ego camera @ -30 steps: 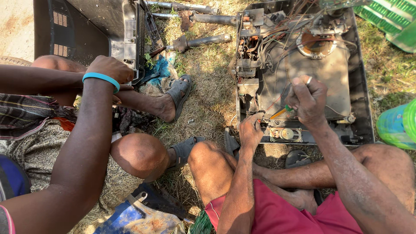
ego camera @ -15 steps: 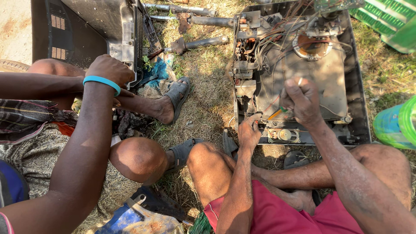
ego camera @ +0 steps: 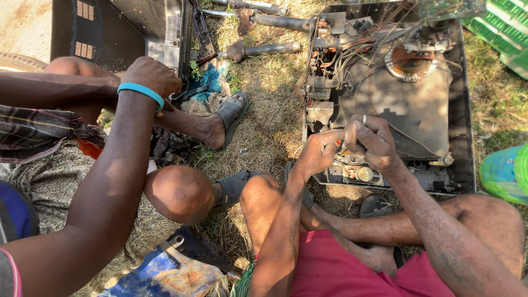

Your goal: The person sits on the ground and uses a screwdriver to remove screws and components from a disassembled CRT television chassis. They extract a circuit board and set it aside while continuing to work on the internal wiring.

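An opened old electronics chassis (ego camera: 418,110) with wires, a round copper-coloured part and small components lies on the grass in front of me. My left hand (ego camera: 318,153) and my right hand (ego camera: 375,142) are pressed together at its near edge. Both are closed around a small orange-handled tool (ego camera: 339,144), which they mostly hide. There is a ring on my right hand. My bare knees and red shorts (ego camera: 341,269) fill the bottom of the view.
A person sits at my left, with a hand wearing a blue wristband (ego camera: 151,77) on a dark casing (ego camera: 126,27). That person's sandalled feet (ego camera: 228,113) rest on the grass. Metal rods (ego camera: 269,48) lie at the top, a green container (ego camera: 503,173) at the right.
My right hand has come down from over the chassis to meet my left hand at the near edge. The other person's arm has barely moved.
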The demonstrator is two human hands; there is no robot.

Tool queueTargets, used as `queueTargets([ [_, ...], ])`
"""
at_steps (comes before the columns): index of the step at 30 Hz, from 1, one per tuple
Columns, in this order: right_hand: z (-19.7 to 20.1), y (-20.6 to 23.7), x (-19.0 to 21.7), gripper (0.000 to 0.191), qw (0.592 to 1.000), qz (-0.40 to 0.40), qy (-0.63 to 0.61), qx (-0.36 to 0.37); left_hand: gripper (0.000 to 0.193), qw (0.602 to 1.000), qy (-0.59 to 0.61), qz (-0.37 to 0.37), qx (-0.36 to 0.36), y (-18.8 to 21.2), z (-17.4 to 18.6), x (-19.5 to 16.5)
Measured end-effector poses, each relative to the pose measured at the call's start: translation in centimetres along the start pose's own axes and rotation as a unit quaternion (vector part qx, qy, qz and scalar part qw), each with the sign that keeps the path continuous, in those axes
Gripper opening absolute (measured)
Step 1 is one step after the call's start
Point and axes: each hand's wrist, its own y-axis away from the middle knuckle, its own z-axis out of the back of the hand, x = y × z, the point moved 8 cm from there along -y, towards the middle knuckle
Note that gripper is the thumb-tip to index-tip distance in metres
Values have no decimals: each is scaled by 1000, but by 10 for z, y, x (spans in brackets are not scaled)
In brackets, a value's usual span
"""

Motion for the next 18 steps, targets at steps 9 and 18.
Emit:
queueTargets([
  [9,14,12,-1,36,996,9,-19,-89,36,974,-79,206,47,40,-37,93],
  [18,15,29,5,32,989,9,-26,-146,20,903,-322,276,68,64,-83,162],
])
